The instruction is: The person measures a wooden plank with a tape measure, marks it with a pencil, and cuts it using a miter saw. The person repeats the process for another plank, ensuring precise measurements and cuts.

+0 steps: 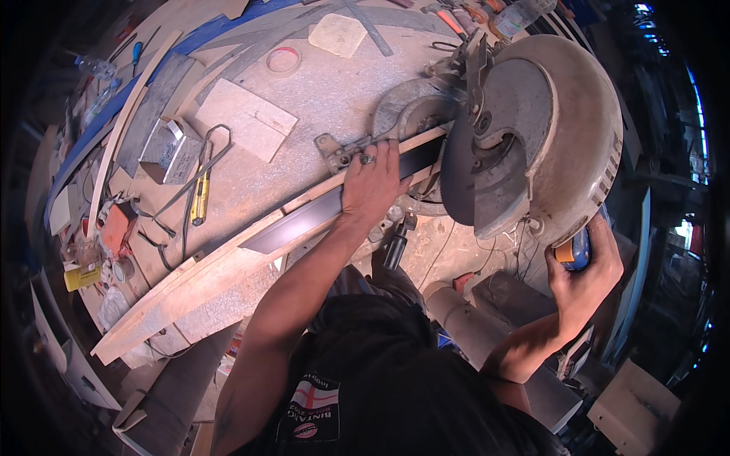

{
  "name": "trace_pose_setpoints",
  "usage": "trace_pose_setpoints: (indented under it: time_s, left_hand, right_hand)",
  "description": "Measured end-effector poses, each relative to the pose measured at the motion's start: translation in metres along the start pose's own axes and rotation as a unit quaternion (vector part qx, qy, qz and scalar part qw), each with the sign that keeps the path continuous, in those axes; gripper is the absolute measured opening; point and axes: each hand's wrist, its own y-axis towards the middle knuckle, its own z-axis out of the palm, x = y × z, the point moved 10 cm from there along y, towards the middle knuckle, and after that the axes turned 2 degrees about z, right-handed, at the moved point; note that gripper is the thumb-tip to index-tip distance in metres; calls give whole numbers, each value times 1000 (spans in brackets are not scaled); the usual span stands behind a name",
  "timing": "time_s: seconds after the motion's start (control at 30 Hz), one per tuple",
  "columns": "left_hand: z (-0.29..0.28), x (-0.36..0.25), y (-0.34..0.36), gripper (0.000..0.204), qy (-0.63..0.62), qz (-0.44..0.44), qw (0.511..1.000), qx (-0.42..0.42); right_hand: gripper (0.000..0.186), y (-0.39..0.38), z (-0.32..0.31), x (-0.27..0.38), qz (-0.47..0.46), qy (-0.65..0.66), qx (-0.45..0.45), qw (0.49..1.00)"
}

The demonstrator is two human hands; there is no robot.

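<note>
A large dusty miter saw (532, 129) stands at the upper right of a workbench. My right hand (587, 273) grips its blue and orange handle (574, 251) at the saw's lower edge. My left hand (372, 182) lies flat on a dark flat strip (304, 220), pressing it against a long wooden fence board (205, 277). The strip runs up to the saw blade guard (464, 171). A ring shows on one finger of my left hand.
The dusty bench top (319, 99) carries a roll of tape (283, 59), square boards (243, 118), a yellow-handled tool (200, 196), a metal box (169, 148), wires and small tools at the left. A curved wooden strip (125, 121) lies at the left edge.
</note>
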Motion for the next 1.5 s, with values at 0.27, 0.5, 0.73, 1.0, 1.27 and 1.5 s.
trace_pose_setpoints:
  time_s: [0.27,0.5,0.73,1.0,1.27,1.5]
  left_hand:
    - [5,1,0,83,-16,-3,1000,19]
    - [1,1,0,84,-4,-3,1000,5]
    - [1,1,0,85,-5,-8,1000,-6]
    - [2,1,0,86,-12,-11,1000,12]
    - [1,0,-1,83,-27,-3,1000,9]
    - [3,1,0,84,-30,-3,1000,-1]
  right_hand:
    - [45,0,-1,2,-5,0,-1,1000]
    - [46,0,-3,6,-26,-5,-15,1000]
    - [51,-3,-2,2,-3,-9,-9,1000]
    - [60,-7,-1,0,16,-31,23,999]
    - [61,-11,-2,3,-2,-47,3,999]
    - [44,-17,-4,10,-30,-47,-47,997]
